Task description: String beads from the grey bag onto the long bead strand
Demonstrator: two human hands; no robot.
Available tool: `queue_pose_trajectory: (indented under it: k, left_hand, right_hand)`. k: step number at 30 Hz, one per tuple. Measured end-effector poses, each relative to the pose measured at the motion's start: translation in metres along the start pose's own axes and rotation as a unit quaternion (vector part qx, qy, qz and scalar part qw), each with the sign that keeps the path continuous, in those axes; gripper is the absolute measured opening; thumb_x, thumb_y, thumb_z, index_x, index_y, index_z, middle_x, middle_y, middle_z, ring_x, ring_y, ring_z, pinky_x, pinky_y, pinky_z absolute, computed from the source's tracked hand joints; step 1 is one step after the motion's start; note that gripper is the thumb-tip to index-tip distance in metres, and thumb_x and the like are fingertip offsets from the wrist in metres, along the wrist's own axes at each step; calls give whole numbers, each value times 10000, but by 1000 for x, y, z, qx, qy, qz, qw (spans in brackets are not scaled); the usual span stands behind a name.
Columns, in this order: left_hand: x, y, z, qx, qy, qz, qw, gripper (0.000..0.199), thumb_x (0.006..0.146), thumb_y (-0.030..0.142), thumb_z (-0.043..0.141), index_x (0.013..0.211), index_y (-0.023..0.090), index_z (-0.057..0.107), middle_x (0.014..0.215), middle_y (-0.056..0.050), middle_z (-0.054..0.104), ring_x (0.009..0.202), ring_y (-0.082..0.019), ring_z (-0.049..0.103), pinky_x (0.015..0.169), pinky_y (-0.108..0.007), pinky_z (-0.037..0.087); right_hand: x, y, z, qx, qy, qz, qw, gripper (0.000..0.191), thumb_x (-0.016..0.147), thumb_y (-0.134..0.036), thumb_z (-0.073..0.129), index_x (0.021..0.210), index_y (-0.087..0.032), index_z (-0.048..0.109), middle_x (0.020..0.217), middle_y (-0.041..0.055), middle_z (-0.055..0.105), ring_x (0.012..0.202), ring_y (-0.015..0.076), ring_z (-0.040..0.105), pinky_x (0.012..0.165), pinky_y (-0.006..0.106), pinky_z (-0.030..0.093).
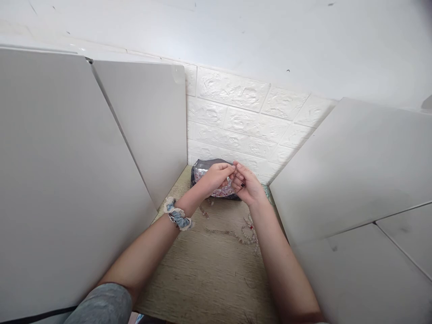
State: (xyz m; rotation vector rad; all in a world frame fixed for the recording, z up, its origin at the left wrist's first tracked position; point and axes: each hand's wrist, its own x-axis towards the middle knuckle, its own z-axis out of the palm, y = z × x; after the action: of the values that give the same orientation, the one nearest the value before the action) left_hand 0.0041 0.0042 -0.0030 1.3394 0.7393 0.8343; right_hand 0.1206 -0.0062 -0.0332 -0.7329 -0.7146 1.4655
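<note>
Head view: two bare hands meet above the back edge of a wood-grained tabletop (189, 279), in front of a dark pouch.
Left hand (219, 176): thumb and forefinger pinch close together, the other fingers curled under; whether anything is caught between the tips is too small to tell.
Right hand (249, 185): fingers bent inward, thumb and forefinger drawn nearly together beside the left fingertips; I cannot tell what, if anything, they grip. A dark spot shows on one finger.
Dark pouch (201, 171): lies at the tabletop's back edge, toward the back left corner, partly hidden by the left hand; pink and silvery bits show on its front.
Short bead strand (204, 212): on the tabletop just in front of the pouch, below the left wrist.
Long bead strand (229, 233): runs across the middle of the tabletop toward the right edge, reaching a loose heap of beads (248, 231) beside the right forearm, which hides part of it.
Pale green thing (266, 191): near the back right corner, mostly behind the right wrist, too covered to name.
Left wrist: wears a blue scrunchie (180, 217) with pale lace edging.
Surround: white brick-patterned wall (243, 117) behind the back edge, pale panels along the left and right edges.
</note>
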Motion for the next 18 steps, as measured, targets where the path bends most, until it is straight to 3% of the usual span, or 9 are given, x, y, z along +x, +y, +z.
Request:
queue_pose_trajectory:
  k: [7,12,18]
  left_hand:
    - [0,-1,0,24,1,-6,1000,199,762,250,465,610,126,495,441,51,368,375,-15,277,363,-149,203]
    - [0,-2,-1,37,-12,-12,999,211,767,254,455,597,130,469,427,57,338,356,-10,261,352,-143,195]
    - [3,-5,-3,28,-1,-4,1000,163,739,291,485,708,134,515,587,28,444,386,-12,354,365,-154,256]
  right_hand:
    - [-1,-1,1,17,1,6,1000,95,653,-175,570,703,-157,492,404,-100,282,328,17,229,309,135,174]
    - [-2,-4,3,20,12,1,1000,76,653,-178,537,666,-168,463,386,-95,250,340,37,293,310,140,180]
    - [-3,-5,3,13,9,-3,1000,66,660,-194,534,697,-174,482,391,-105,230,312,21,172,310,147,165]
